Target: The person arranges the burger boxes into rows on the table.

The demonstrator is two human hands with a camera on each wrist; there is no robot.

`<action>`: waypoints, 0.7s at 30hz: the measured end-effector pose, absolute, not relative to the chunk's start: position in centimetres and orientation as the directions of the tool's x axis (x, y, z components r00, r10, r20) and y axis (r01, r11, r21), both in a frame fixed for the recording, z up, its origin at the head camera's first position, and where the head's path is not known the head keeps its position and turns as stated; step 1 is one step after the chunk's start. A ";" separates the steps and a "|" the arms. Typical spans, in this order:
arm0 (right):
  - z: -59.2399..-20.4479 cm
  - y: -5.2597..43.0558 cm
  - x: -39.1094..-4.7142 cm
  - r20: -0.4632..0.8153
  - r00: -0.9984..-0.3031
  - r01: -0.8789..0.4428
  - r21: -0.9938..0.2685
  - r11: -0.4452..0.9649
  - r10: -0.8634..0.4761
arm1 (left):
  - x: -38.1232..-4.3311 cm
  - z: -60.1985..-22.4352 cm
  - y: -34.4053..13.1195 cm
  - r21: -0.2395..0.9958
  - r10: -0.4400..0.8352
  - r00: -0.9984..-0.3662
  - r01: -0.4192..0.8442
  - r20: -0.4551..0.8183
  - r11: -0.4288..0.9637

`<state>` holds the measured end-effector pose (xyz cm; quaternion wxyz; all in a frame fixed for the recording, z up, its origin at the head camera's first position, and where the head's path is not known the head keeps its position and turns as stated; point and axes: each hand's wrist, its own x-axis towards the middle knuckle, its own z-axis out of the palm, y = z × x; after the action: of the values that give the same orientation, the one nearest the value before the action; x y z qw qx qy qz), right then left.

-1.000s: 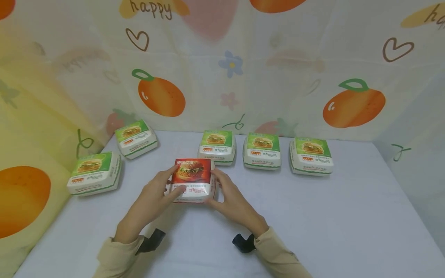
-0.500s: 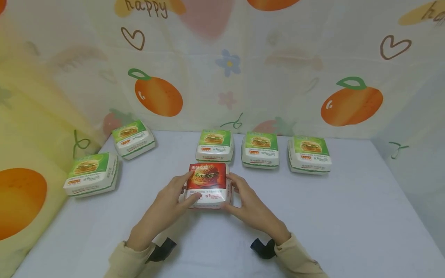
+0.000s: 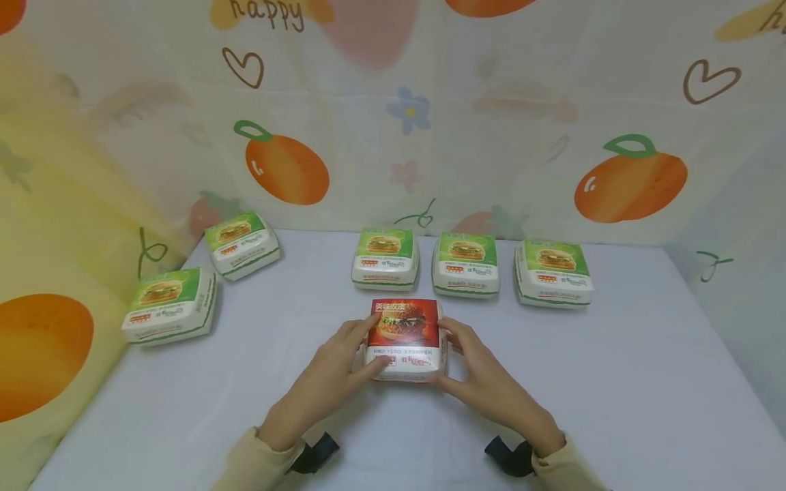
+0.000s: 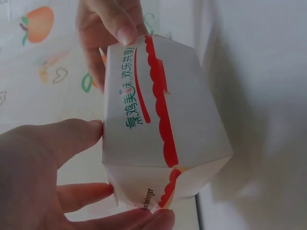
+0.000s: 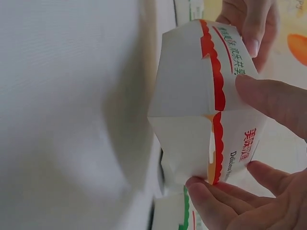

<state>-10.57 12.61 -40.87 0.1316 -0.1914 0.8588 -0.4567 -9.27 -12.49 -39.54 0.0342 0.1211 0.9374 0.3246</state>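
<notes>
Red-topped box gripped between left fingers, right fingers.

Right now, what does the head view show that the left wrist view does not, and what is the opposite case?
Only the head view shows the five green-topped boxes, the beige sleeves and the burger picture on the red-topped box.

Only the left wrist view shows that box's pale lower wall, beneath the scalloped red edge, and the dark lettering on its end.

Both show the left hand and the right hand holding the box, plus printed oranges.
</notes>
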 end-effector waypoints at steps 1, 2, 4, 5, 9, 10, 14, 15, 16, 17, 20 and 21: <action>-40.9 12.9 -10.4 -0.053 -0.894 -0.207 -0.831 0.515 -0.445 | -9.2 -39.6 -12.2 0.614 0.258 -0.966 0.217 0.022 0.759; -40.9 13.3 -10.3 -0.054 -0.896 -0.205 -0.830 0.518 -0.441 | -9.2 -39.7 -11.9 0.611 0.270 -0.962 0.233 0.032 0.757; -40.9 13.9 -10.1 -0.063 -0.899 -0.196 -0.826 0.528 -0.434 | -9.2 -39.8 -11.4 0.609 0.292 -0.955 0.258 0.045 0.750; -40.9 14.2 -10.0 -0.066 -0.899 -0.195 -0.824 0.532 -0.432 | -9.2 -39.9 -11.1 0.610 0.302 -0.952 0.270 0.052 0.745; -40.7 15.3 -9.9 -0.083 -0.899 -0.189 -0.813 0.551 -0.431 | -9.2 -40.1 -10.2 0.615 0.344 -0.936 0.314 0.073 0.723; -40.6 15.6 -10.0 -0.089 -0.898 -0.187 -0.808 0.558 -0.430 | -9.3 -40.2 -10.0 0.617 0.354 -0.932 0.322 0.075 0.718; -40.1 16.6 -10.2 -0.123 -0.893 -0.174 -0.794 0.583 -0.434 | -9.4 -40.3 -9.3 0.632 0.378 -0.924 0.328 0.059 0.702; -40.0 16.9 -10.2 -0.131 -0.892 -0.170 -0.789 0.590 -0.433 | -9.4 -40.4 -9.1 0.635 0.384 -0.922 0.329 0.056 0.699; -39.9 17.1 -10.3 -0.136 -0.890 -0.170 -0.786 0.594 -0.435 | -9.4 -40.4 -9.0 0.639 0.388 -0.920 0.329 0.051 0.696; -39.8 17.4 -10.4 -0.140 -0.889 -0.170 -0.784 0.597 -0.437 | -9.5 -40.4 -8.8 0.645 0.394 -0.918 0.328 0.045 0.690; -39.6 18.0 -10.6 -0.131 -0.886 -0.188 -0.776 0.602 -0.445 | -9.5 -40.4 -8.3 0.657 0.409 -0.912 0.334 0.042 0.676; -39.6 18.2 -10.6 -0.127 -0.885 -0.194 -0.774 0.603 -0.448 | -9.6 -40.5 -8.2 0.659 0.412 -0.910 0.335 0.041 0.673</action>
<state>-10.65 18.21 -39.59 0.1560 -0.1818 0.8816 -0.4066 -9.57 -8.18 -40.47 0.0555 0.2045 0.9130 0.3485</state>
